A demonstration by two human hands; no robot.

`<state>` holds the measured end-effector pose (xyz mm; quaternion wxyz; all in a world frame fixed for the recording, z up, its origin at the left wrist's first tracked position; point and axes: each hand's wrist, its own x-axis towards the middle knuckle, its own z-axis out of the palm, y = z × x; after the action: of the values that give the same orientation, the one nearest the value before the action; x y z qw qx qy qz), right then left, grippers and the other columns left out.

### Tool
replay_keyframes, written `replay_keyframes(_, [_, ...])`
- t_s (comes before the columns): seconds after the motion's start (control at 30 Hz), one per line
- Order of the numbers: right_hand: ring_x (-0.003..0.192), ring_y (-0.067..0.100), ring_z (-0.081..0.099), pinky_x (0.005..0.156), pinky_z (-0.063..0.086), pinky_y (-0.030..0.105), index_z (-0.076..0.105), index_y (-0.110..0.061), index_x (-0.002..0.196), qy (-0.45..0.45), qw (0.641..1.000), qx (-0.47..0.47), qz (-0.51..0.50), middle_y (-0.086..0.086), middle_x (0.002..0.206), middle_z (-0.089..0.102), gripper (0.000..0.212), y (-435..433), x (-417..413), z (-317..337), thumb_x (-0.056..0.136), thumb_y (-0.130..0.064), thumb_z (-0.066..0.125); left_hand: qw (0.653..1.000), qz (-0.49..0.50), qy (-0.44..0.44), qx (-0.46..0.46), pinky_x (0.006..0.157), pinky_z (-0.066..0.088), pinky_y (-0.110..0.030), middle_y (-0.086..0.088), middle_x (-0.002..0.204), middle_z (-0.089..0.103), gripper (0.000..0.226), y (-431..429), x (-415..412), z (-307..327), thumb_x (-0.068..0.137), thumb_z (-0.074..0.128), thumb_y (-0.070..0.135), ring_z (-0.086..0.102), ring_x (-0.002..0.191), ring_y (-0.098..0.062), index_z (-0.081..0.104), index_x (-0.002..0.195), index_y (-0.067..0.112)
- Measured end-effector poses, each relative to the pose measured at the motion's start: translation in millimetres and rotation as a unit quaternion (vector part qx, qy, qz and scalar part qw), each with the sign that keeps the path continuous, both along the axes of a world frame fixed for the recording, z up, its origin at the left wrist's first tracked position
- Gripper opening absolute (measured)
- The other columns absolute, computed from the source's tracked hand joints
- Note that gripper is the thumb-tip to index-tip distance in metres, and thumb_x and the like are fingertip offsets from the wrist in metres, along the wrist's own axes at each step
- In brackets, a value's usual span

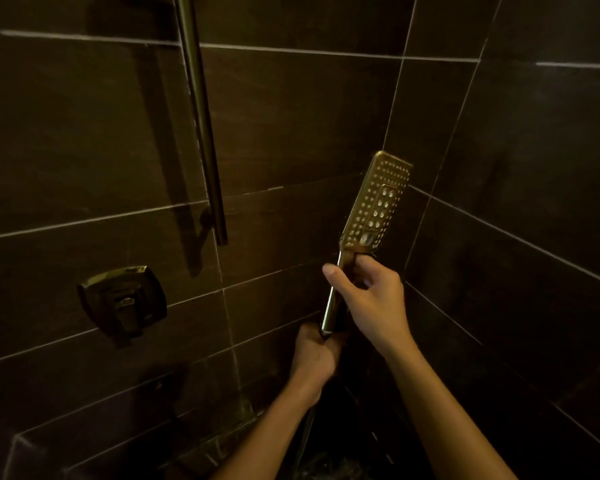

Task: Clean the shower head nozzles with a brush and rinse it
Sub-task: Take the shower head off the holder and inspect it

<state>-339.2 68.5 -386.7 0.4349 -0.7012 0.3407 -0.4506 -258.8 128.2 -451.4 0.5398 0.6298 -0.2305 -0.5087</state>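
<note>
One wall control plate (pixel 122 303), square and metallic with a lever at its centre, is fixed to the dark tiled wall (pixel 66 140) at the left. One vertical slide bar (pixel 201 126) runs down the same wall to the right of it and ends at a bracket above and to the right of the plate.

Two hands are in view, both forearms rising from the lower edge. The left hand (pixel 314 358) is the lower one, its fingers clenched round the bottom end of the handle where the one hose (pixel 305 434) drops away into shadow. The right hand (pixel 368 292) is just above it, grasping the upper handle directly beneath the head. Its thumb is stretched up and to the left across the handle, and its fingers are curled behind.

One shower head (pixel 378 202), rectangular and gold-toned, is held up in front of the wall corner, clear of the bar. Its nozzle face is turned toward the camera and its top leans to the right. Small nozzles ring the face, and larger ones sit in pairs down a centre panel.
</note>
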Motion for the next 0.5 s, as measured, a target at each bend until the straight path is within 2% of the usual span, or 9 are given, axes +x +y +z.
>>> replay_keyframes(0.1, [0.096, 0.015, 0.073, 0.084, 0.057, 0.033, 0.072, -0.024, 0.101, -0.017, 0.998, 0.044, 0.039, 0.002, 0.101, 0.076, 0.008, -0.9, 0.7, -0.2, 0.097, -0.027, 0.065, 1.0, 0.002, 0.007, 0.003, 0.06, 0.046, -0.024, 0.002, 0.092, 0.056, 0.031, 0.7, -3.2, 4.0, 0.093, 0.067, 0.024, 0.058, 0.078, -0.011, 0.041, 0.111, 0.023])
replay_keyframes(0.2, [0.113, 0.022, 0.072, 0.1, 0.055, 0.037, 0.066, -0.026, 0.115, -0.102, 0.972, 0.147, 0.155, 0.008, 0.125, 0.073, 0.021, -0.9, -1.3, 0.5, 0.103, -0.017, 0.051, 1.0, 0.002, 0.018, 0.005, 0.059, 0.047, -0.025, -0.001, 0.101, 0.061, 0.04, 1.4, -2.7, 3.8, 0.09, 0.07, 0.03, 0.062, 0.082, -0.014, 0.042, 0.118, 0.024])
replay_keyframes(0.27, [0.119, 0.024, 0.069, 0.109, 0.049, 0.044, 0.066, -0.023, 0.119, -0.124, 0.96, 0.177, 0.181, 0.008, 0.131, 0.07, 0.024, -2.0, -2.4, 0.4, 0.103, -0.019, 0.048, 1.0, 0.001, 0.024, 0.004, 0.06, 0.046, -0.026, -0.002, 0.104, 0.061, 0.041, 3.2, -1.2, 3.9, 0.09, 0.069, 0.031, 0.061, 0.081, -0.014, 0.04, 0.118, 0.027])
replay_keyframes(0.37, [0.121, 0.019, 0.067, 0.113, 0.044, 0.052, 0.074, -0.031, 0.111, -0.098, 0.967, 0.174, 0.155, -0.001, 0.128, 0.072, 0.022, -2.6, -1.6, -1.8, 0.1, -0.032, 0.055, 0.999, 0.01, 0.034, 0.0, 0.059, 0.045, -0.025, -0.003, 0.104, 0.06, 0.04, 1.7, 2.8, 3.3, 0.09, 0.069, 0.03, 0.059, 0.079, -0.013, 0.04, 0.117, 0.025])
replay_keyframes(0.5, [0.121, 0.02, 0.065, 0.113, 0.041, 0.058, 0.08, -0.03, 0.102, -0.115, 0.98, 0.135, 0.086, 0.003, 0.117, 0.075, 0.023, -1.3, -0.4, -4.5, 0.094, -0.041, 0.062, 1.0, 0.009, 0.011, -0.004, 0.06, 0.047, -0.025, 0.002, 0.092, 0.055, 0.032, -0.8, 5.5, 5.1, 0.093, 0.066, 0.028, 0.057, 0.076, -0.011, 0.038, 0.106, 0.026])
